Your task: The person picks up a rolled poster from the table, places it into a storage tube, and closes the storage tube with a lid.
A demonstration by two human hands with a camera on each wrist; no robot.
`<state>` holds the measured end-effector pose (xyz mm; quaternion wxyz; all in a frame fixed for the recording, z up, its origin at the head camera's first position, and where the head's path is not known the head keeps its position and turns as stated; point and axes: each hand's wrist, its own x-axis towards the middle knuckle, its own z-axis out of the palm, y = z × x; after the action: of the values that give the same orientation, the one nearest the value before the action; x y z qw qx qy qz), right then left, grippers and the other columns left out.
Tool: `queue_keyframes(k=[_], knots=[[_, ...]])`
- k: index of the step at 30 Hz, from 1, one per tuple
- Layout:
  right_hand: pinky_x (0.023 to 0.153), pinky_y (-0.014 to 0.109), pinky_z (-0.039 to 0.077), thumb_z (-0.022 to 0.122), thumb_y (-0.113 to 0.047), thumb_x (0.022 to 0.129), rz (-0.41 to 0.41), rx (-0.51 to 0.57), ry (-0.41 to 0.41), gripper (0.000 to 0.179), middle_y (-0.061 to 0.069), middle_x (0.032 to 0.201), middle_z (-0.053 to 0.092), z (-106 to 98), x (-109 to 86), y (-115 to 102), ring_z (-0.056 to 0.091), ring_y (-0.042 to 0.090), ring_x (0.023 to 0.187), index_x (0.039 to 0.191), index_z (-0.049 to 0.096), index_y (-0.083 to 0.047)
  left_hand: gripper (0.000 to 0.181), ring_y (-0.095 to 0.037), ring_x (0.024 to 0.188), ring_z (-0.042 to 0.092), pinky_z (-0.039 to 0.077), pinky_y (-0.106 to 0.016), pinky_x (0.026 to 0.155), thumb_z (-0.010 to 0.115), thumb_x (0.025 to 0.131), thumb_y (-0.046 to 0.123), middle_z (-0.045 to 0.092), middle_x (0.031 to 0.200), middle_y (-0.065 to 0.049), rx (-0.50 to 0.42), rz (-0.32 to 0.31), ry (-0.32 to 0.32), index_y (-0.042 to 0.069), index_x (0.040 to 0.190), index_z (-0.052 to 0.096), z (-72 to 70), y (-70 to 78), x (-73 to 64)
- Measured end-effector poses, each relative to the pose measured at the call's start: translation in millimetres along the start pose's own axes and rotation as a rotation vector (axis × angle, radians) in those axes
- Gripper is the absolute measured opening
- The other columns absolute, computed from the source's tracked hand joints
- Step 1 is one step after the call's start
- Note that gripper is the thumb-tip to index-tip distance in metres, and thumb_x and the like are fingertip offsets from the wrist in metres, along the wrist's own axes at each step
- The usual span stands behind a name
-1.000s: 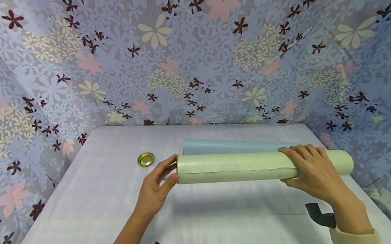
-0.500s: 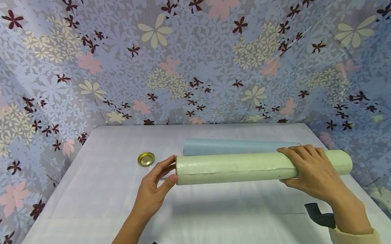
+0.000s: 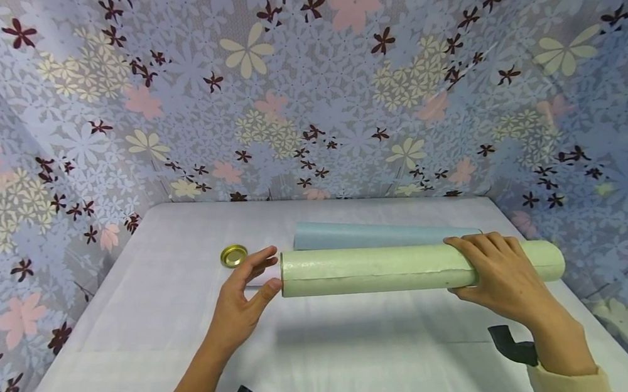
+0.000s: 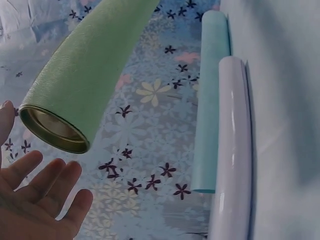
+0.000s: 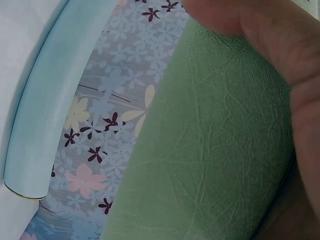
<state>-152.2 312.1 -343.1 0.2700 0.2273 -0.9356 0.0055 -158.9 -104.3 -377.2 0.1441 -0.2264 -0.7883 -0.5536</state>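
Note:
A long pale-green tube lies level across the head view, its shadow on the table below it. My right hand grips it near its right end, fingers over the top and thumb underneath. At the other end, a gold rim surrounds a recessed end in the left wrist view. My left hand stands just off that rim with fingers spread and nothing held; its fingers look loosely bent in the left wrist view. A round gold lid lies on the table beyond the left hand.
A light-blue tube rests on the white-covered table behind the green one. In front of it lies a white roll, mostly hidden by the green tube in the head view. Floral cloth hangs around the table's back and sides.
My left hand has drawn a little to the left, its fingers coming off the tube's rim. The green tube has shifted very slightly left; the right hand keeps its grip.

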Motion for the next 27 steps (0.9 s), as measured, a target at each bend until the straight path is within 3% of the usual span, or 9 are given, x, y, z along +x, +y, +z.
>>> queue_keyframes(k=[7,15,18,21,27], knots=[[0.081,0.051,0.037,0.088,-0.032,0.049,-0.001,0.011,-0.003,0.087,0.011,0.109,0.061,2.2,-0.1,-2.2,0.052,0.034,0.097,0.127,0.054,-0.014,0.064,-0.019,0.134,0.042,0.038,-0.050,0.107,0.070,0.085,0.024,0.046,0.144,0.002,0.208,0.099,0.009,0.027,0.142,0.040,-2.4,13.4,6.3],[0.080,0.050,0.038,0.088,-0.033,0.050,0.010,0.015,-0.026,0.087,0.010,0.109,0.062,3.9,-1.4,-6.3,0.052,0.033,0.098,0.128,0.053,-0.015,0.083,-0.027,0.131,0.043,0.038,-0.047,0.106,0.075,0.074,0.044,0.045,0.143,-0.009,0.572,0.392,-0.041,0.010,0.141,0.042,3.2,21.9,13.6],[0.080,0.051,0.038,0.088,-0.033,0.050,0.007,0.015,-0.026,0.086,0.009,0.108,0.062,4.6,-2.2,-8.4,0.053,0.032,0.098,0.127,0.053,-0.016,0.087,-0.028,0.132,0.042,0.036,-0.047,0.107,0.075,0.071,0.050,0.045,0.142,-0.009,0.687,0.456,-0.067,0.011,0.141,0.042,7.1,22.8,13.8],[0.081,0.052,0.039,0.087,-0.033,0.050,-0.001,0.018,-0.024,0.085,0.009,0.107,0.062,5.7,-3.0,-11.2,0.054,0.031,0.097,0.126,0.054,-0.016,0.088,-0.028,0.132,0.041,0.035,-0.048,0.107,0.076,0.068,0.052,0.046,0.141,-0.009,0.770,0.469,-0.093,0.013,0.140,0.043,10.0,23.0,11.8],[0.080,0.050,0.040,0.087,-0.033,0.050,-0.012,0.011,-0.025,0.083,0.008,0.106,0.063,8.9,-6.9,-17.3,0.055,0.031,0.096,0.125,0.055,-0.016,0.090,-0.026,0.131,0.042,0.036,-0.047,0.106,0.078,0.067,0.052,0.047,0.141,-0.007,0.869,0.420,-0.146,0.016,0.141,0.042,12.7,20.8,5.4]])
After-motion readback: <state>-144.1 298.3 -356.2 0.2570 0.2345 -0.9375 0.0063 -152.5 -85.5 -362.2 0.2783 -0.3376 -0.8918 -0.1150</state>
